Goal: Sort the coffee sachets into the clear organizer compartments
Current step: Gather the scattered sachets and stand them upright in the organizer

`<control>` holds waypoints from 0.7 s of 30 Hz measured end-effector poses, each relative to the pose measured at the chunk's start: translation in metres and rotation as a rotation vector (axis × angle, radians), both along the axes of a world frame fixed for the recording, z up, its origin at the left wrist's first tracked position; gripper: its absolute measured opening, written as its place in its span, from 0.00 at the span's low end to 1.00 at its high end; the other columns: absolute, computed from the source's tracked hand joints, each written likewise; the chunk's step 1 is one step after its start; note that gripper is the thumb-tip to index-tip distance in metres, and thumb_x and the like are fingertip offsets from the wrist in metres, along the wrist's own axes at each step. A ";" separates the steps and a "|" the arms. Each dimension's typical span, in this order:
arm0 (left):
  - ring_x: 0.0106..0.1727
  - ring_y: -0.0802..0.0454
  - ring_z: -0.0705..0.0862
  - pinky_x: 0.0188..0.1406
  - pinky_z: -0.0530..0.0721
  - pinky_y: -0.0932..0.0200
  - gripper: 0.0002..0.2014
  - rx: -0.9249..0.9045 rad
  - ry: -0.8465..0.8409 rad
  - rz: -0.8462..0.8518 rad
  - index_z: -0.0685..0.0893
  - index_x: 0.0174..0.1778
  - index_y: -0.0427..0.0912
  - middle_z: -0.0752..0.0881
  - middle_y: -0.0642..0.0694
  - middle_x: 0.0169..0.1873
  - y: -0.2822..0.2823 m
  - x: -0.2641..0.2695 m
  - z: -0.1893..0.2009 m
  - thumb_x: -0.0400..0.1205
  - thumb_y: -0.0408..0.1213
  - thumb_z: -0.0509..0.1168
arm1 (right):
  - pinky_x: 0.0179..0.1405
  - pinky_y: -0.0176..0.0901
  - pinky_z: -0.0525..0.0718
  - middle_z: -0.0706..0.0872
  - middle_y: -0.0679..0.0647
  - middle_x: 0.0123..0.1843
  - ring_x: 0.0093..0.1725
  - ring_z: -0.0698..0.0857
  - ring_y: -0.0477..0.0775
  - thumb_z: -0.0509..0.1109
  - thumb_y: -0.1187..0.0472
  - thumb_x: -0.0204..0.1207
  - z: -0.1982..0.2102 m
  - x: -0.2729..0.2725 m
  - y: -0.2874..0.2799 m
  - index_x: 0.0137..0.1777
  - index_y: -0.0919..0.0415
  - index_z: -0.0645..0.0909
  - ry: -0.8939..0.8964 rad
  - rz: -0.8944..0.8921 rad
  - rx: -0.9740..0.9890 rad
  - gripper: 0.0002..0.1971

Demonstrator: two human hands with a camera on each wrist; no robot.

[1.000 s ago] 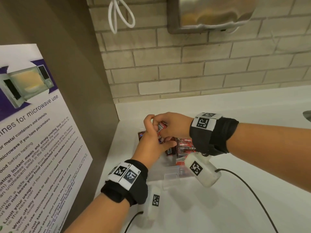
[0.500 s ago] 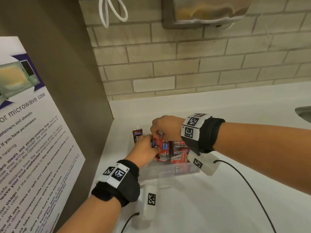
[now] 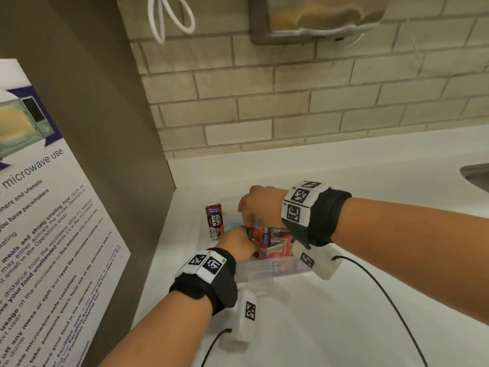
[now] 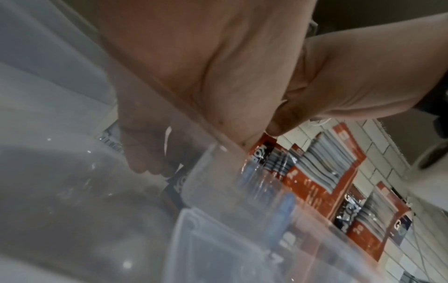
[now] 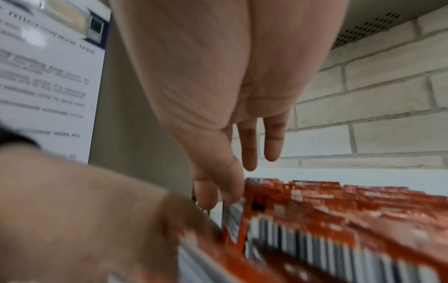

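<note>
A clear organizer (image 3: pixel 264 271) stands on the white counter (image 3: pixel 344 313), near the left corner. Red coffee sachets (image 3: pixel 275 239) stand packed upright in one of its compartments. My left hand (image 3: pixel 238 242) reaches in from the front and grips the left end of the stack; its thumb (image 4: pixel 278 130) presses a sachet (image 4: pixel 315 181) behind the clear wall (image 4: pixel 218 229). My right hand (image 3: pixel 254 207) comes from above, and its thumb and forefinger (image 5: pixel 225 193) pinch the top edge of the sachets (image 5: pixel 339 220). A dark red sachet (image 3: pixel 214 221) stands alone at the organizer's left end.
A microwave-use poster (image 3: pixel 53 207) hangs on the brown panel at the left. A brick wall with a metal dispenser (image 3: pixel 317 17) and a white cable loop (image 3: pixel 172 19) rises behind. A sink edge (image 3: pixel 476 176) shows at the far right. Black cables trail from both wrists.
Both hands have come down with the bunch of red sachets from above the organizer into its compartment. The camera has tilted down a little.
</note>
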State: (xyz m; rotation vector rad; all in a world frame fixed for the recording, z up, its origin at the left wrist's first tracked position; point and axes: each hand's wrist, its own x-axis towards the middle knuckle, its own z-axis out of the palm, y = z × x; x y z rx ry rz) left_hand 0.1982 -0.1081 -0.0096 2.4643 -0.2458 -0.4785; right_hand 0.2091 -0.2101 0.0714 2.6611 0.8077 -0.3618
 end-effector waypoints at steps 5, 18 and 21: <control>0.57 0.43 0.85 0.58 0.82 0.55 0.13 -0.062 0.045 -0.038 0.83 0.59 0.35 0.88 0.39 0.55 0.000 0.001 -0.001 0.79 0.30 0.66 | 0.71 0.39 0.66 0.75 0.51 0.73 0.71 0.72 0.52 0.66 0.67 0.77 0.013 -0.007 -0.033 0.60 0.54 0.84 -0.061 -0.163 0.546 0.14; 0.50 0.49 0.85 0.55 0.84 0.50 0.15 -0.276 0.224 0.066 0.78 0.61 0.37 0.87 0.45 0.48 -0.010 0.010 0.002 0.80 0.23 0.59 | 0.61 0.50 0.75 0.76 0.55 0.67 0.63 0.76 0.55 0.58 0.71 0.81 -0.075 -0.049 -0.097 0.70 0.62 0.72 0.024 -1.067 1.753 0.19; 0.50 0.43 0.85 0.57 0.83 0.48 0.16 -0.567 0.387 0.164 0.82 0.51 0.37 0.87 0.38 0.47 -0.018 0.002 0.008 0.80 0.16 0.53 | 0.63 0.54 0.77 0.79 0.58 0.64 0.65 0.78 0.59 0.58 0.69 0.81 -0.089 -0.051 -0.094 0.68 0.60 0.73 0.084 -1.141 1.834 0.16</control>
